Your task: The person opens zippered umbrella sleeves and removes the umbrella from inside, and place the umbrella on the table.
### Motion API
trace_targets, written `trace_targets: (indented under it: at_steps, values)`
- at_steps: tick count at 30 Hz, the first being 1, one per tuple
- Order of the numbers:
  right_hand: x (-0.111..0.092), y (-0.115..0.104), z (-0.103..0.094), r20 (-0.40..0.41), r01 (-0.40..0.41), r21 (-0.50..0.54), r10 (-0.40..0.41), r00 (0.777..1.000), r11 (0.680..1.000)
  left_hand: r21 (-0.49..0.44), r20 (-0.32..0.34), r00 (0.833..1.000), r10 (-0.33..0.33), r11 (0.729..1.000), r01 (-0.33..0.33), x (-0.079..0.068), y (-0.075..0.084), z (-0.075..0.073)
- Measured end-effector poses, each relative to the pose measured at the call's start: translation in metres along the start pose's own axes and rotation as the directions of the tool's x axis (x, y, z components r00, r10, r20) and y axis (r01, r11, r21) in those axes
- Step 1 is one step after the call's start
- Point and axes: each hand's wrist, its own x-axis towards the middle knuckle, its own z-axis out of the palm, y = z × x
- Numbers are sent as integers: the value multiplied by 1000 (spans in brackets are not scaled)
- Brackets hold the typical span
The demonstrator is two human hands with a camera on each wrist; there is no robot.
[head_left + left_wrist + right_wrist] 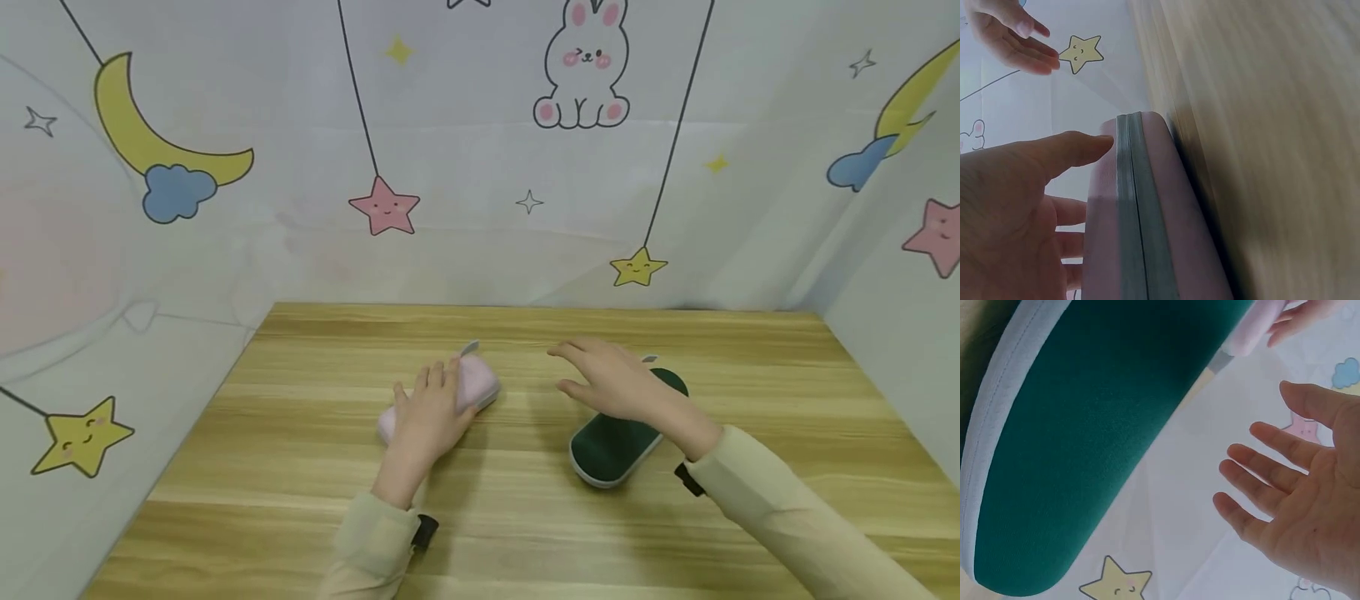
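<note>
A pink zippered case lies at a slant on the table, left of centre. My left hand rests over its top with the fingers extended. In the left wrist view the thumb is straight, its tip right at the case's edge by the grey zipper. A dark green case with a pale grey rim lies to the right, also slanted. Above it hovers my right hand, fingers loosely extended and holding nothing; in the right wrist view the palm shows bare, apart from the green fabric.
The wood-grain table ends at a white curtain printed with stars, moons and a rabbit, which also hangs along both sides. A small grey tab sticks out from the pink case's far end, another from the green one's.
</note>
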Motion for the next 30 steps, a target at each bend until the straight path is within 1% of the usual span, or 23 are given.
trace_targets:
  at_steps: [5, 11, 17, 22, 27, 30]
  values:
    - [10, 2, 4, 32, -21, 35, 20, 999, 999, -28, 14, 1000, -6, 1000, 7, 0, -1, 1]
    - [24, -1, 7, 116, -69, 63, 62, 991, 996, -65, 26, 1000, 1, 998, 1, 0, -3, 2]
    - [45, -5, 11, 165, -58, 94, 42, 985, 994, -74, 39, 999, -6, 997, 9, 1, -6, 3]
    - [56, -9, 15, 151, -47, 117, 29, 988, 992, -87, 55, 998, -15, 996, 20, 2, -8, 4]
    - [63, -15, 17, 108, -48, 98, 37, 993, 994, -69, 27, 1000, -3, 998, 5, 2, -9, 4]
    - [67, -19, 18, 104, -57, 105, 46, 994, 993, -59, 18, 1000, 7, 998, -6, 3, -10, 3]
